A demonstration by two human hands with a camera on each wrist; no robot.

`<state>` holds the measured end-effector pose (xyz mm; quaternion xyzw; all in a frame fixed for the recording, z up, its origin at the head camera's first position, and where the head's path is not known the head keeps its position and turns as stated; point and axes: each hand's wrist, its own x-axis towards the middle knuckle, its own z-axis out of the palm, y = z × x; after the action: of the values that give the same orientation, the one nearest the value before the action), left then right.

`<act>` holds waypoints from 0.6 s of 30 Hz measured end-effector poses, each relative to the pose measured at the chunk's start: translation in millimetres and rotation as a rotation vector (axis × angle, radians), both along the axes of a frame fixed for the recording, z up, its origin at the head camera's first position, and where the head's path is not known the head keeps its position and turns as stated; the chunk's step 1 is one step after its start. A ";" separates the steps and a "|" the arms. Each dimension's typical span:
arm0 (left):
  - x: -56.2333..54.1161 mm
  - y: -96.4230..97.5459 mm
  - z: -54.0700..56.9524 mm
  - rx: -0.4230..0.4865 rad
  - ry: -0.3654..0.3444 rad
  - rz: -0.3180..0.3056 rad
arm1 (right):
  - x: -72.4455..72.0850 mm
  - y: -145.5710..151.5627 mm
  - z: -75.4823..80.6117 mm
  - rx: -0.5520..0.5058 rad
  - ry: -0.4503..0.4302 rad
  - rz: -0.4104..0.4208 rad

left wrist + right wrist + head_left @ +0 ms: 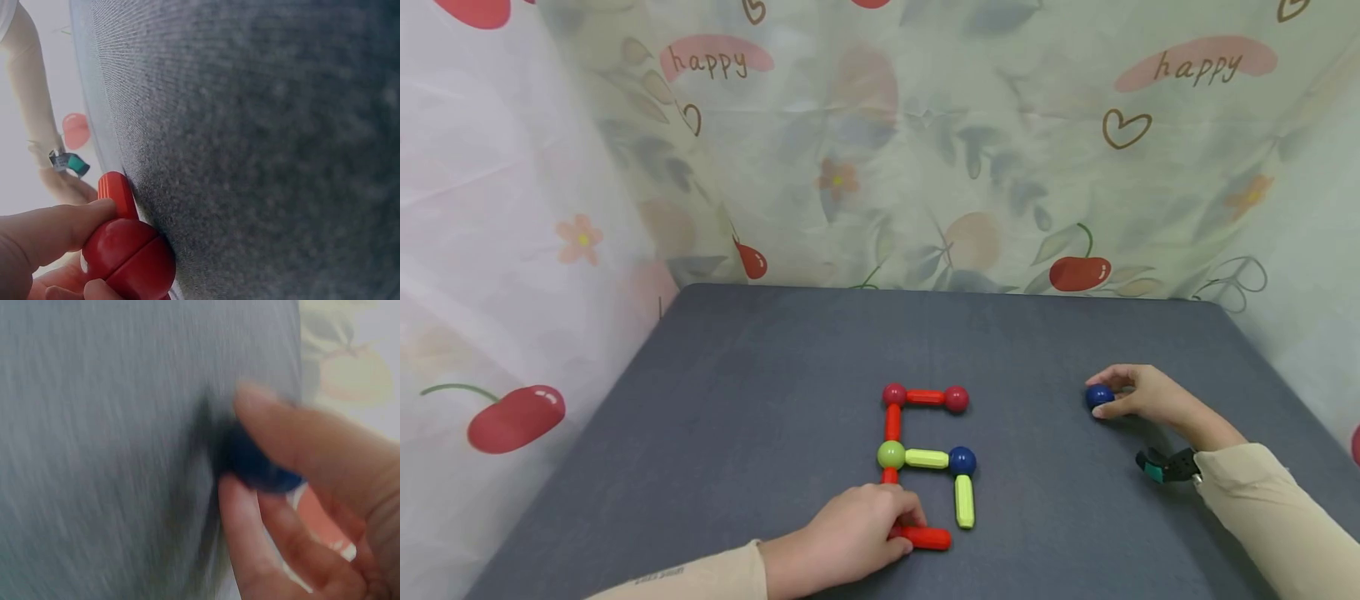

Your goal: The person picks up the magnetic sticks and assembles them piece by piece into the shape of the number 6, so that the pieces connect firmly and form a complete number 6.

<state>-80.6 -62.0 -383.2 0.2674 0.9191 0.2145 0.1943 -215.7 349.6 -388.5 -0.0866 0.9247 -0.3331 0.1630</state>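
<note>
My left hand (859, 527) grips a red ball (130, 257) at the lower left corner of a figure built from balls and rods. A red rod (927, 538) points right from that ball, and the thumb lies along where the two meet. To the right, my right hand (1157, 402) pinches a loose blue ball (1100, 396) between thumb and fingers, apart from the figure. In the right wrist view the blue ball (259, 462) is blurred and partly covered by the thumb. The hand hides part of the lower red upright rod (890, 476).
The figure's upper part has red balls (957, 399), red rods (892, 422) and a green ball (891, 454). A yellow-green rod (927, 458) joins it to another blue ball (962, 461), with a second yellow-green rod (964, 502) below. Patterned cloth (880, 208) hangs behind the grey table (760, 367).
</note>
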 end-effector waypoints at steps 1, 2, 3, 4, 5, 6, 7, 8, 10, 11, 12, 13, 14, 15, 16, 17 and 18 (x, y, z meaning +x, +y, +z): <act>-0.2 0.1 -0.1 0.000 -0.003 0.001 | 1.7 -3.5 -0.2 0.001 0.021 -0.007; -0.5 0.1 -0.1 0.001 -0.006 0.002 | 3.8 -7.7 -0.1 -0.006 0.043 -0.011; -0.6 0.2 -0.1 0.001 -0.012 0.003 | 6.2 -13.0 0.2 -0.019 0.060 -0.015; -0.7 0.3 -0.2 0.002 -0.017 0.004 | 9.3 -18.9 1.0 -0.034 0.075 -0.022; -0.8 0.4 -0.3 0.002 -0.018 0.004 | 12.6 -25.5 1.9 -0.052 0.089 -0.031; -0.8 0.4 -0.5 0.003 -0.019 0.004 | 16.2 -32.7 3.3 -0.070 0.102 -0.041; -0.8 0.4 -0.6 0.005 -0.019 0.002 | 20.1 -40.7 5.0 -0.092 0.115 -0.051; -0.8 0.4 -0.7 0.006 -0.021 0.001 | 24.1 -48.8 6.9 -0.114 0.125 -0.056; -0.8 0.1 -0.9 0.007 -0.023 -0.002 | 33.2 -65.6 11.4 -0.152 0.138 -0.064; -0.8 0.0 -1.0 0.007 -0.022 -0.003 | 38.0 -73.9 13.7 -0.169 0.143 -0.064; -0.7 0.0 -1.1 0.008 -0.021 -0.005 | 42.9 -81.9 16.0 -0.187 0.149 -0.058; -0.6 -0.1 -1.1 0.008 -0.020 -0.006 | 48.0 -89.7 18.3 -0.204 0.148 -0.051; -0.6 -0.1 -1.1 0.008 -0.020 -0.006 | 53.1 -97.0 20.7 -0.223 0.145 -0.041; -0.7 -0.1 -0.9 0.007 -0.020 -0.006 | 58.2 -104.0 23.0 -0.241 0.145 -0.030; -0.7 -0.1 -0.9 0.007 -0.019 -0.006 | 63.3 -110.6 25.1 -0.258 0.144 -0.019; -0.9 0.0 -0.8 0.006 -0.020 -0.004 | 68.5 -116.4 26.4 -0.278 0.141 -0.007; -1.0 0.2 -0.7 0.005 -0.024 -0.002 | 73.5 -122.0 27.2 -0.297 0.134 0.004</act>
<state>-81.6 -61.8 -383.9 0.2662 0.9159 0.2196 0.2049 -142.2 227.6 -361.3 -0.1338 0.8738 -0.4594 0.0869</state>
